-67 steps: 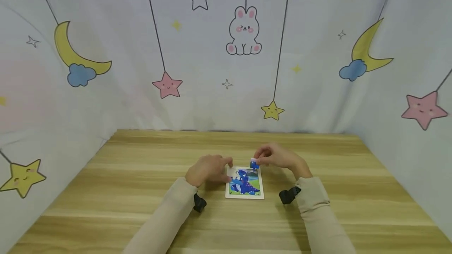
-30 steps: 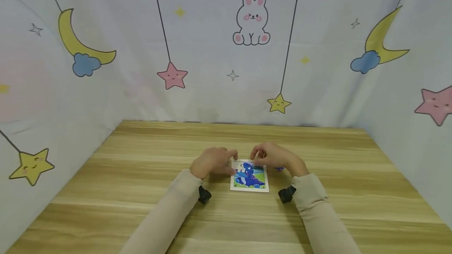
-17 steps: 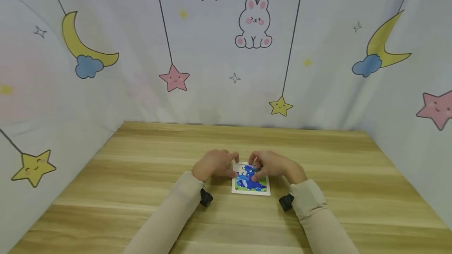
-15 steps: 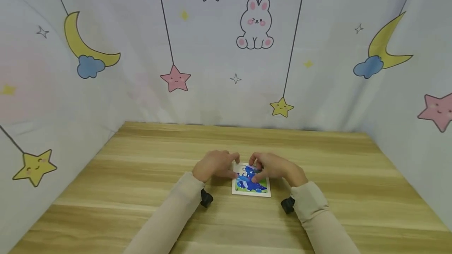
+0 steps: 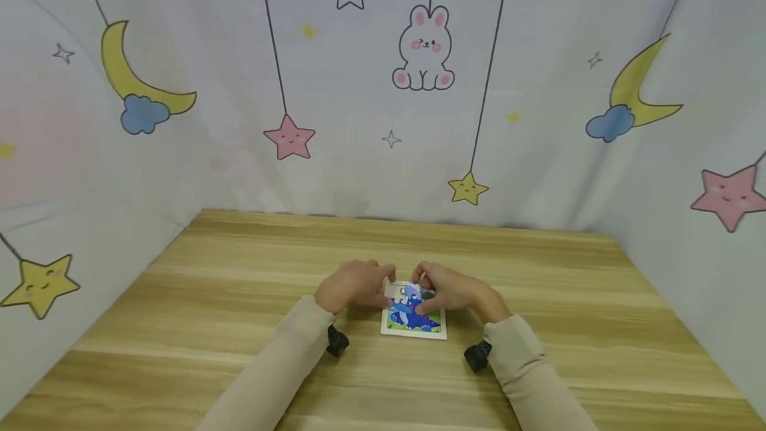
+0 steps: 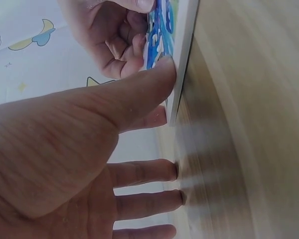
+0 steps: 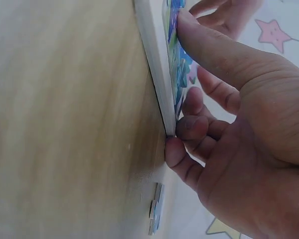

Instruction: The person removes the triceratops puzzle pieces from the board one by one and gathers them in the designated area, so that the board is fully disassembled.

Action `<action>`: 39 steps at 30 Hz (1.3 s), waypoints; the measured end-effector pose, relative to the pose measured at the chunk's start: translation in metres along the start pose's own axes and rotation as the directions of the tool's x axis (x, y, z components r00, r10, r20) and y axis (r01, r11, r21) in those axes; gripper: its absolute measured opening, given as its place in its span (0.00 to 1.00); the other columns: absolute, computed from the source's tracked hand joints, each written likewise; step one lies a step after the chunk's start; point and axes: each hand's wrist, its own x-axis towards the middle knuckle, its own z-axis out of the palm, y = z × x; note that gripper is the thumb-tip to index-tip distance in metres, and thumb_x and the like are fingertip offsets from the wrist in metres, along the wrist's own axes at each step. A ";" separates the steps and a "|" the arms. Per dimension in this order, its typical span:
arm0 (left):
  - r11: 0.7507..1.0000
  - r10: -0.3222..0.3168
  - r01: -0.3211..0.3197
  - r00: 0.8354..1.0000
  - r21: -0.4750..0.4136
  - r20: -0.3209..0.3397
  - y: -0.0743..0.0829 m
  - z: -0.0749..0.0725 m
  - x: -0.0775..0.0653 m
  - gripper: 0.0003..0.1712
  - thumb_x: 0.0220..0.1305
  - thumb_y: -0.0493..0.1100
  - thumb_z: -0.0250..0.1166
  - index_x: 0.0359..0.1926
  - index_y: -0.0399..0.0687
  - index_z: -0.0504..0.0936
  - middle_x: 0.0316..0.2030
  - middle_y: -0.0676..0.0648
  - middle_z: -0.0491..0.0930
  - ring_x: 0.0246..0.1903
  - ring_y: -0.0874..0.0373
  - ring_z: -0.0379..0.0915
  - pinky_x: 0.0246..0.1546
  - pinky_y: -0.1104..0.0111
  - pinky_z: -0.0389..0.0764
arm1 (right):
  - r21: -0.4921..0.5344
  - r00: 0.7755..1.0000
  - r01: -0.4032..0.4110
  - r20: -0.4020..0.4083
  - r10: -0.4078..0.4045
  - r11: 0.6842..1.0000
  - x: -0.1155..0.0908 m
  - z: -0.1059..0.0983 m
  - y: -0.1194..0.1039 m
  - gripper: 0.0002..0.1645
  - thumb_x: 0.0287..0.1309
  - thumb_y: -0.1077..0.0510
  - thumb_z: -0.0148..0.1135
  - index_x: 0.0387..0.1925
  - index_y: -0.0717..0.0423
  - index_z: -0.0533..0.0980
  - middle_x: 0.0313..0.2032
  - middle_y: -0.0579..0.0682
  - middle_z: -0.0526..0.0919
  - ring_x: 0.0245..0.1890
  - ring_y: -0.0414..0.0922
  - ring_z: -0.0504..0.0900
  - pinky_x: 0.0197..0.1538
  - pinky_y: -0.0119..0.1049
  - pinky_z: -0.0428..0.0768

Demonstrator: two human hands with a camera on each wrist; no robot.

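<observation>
A jigsaw puzzle (image 5: 414, 334) with a blue dinosaur picture lies in a pale frame on the table. My left hand (image 5: 354, 285) steadies its left side: in the left wrist view the thumb (image 6: 162, 74) presses near the edge, and the other fingers stretch out straight. Over the puzzle's back right part is my right hand (image 5: 451, 290), its thumb on the picture and its fingers curled at the back. Between that thumb and index finger a puzzle piece (image 5: 411, 290) looks tilted up and catches the light; in the right wrist view a raised piece (image 7: 183, 72) stands out from the picture.
A loose puzzle piece (image 7: 157, 209) lies on the table beyond the right hand, hidden in the head view. The wooden table (image 5: 287, 378) meets a patterned cloth backdrop (image 5: 359, 178) at the back and sides. Black wrist cameras (image 5: 338, 341) hang under both sleeves.
My right hand has brought a piece from the frame's back right corner left over the picture, and its thumb has come down onto the puzzle. The left hand has stayed at the left edge.
</observation>
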 end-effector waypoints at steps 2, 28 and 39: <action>1.000 0.006 -0.006 1.000 -0.012 0.001 -0.001 0.001 -0.001 0.27 0.64 0.60 0.68 0.59 0.57 0.75 0.48 0.46 0.79 0.42 0.52 0.76 0.48 0.56 0.79 | 0.013 1.000 -0.001 -0.002 0.001 1.000 0.000 0.001 -0.001 0.26 0.56 0.62 0.74 0.50 0.60 0.68 0.36 0.51 0.68 0.39 0.45 0.68 0.42 0.39 0.67; 0.998 0.006 -0.005 1.000 -0.062 0.008 -0.005 0.008 -0.004 0.24 0.65 0.58 0.68 0.57 0.57 0.74 0.49 0.45 0.78 0.44 0.50 0.77 0.49 0.53 0.77 | -0.053 0.989 0.070 -0.126 -0.076 0.996 -0.004 -0.002 -0.003 0.06 0.68 0.64 0.61 0.41 0.51 0.74 0.39 0.45 0.79 0.40 0.42 0.77 0.44 0.39 0.76; 0.998 0.027 -0.026 1.000 -0.049 0.008 0.001 0.003 0.001 0.25 0.66 0.58 0.67 0.59 0.57 0.73 0.52 0.44 0.77 0.45 0.49 0.77 0.51 0.52 0.77 | 0.095 0.984 0.057 -0.176 -0.039 0.994 -0.044 -0.052 0.027 0.06 0.69 0.64 0.60 0.44 0.63 0.75 0.37 0.54 0.81 0.34 0.49 0.82 0.41 0.49 0.81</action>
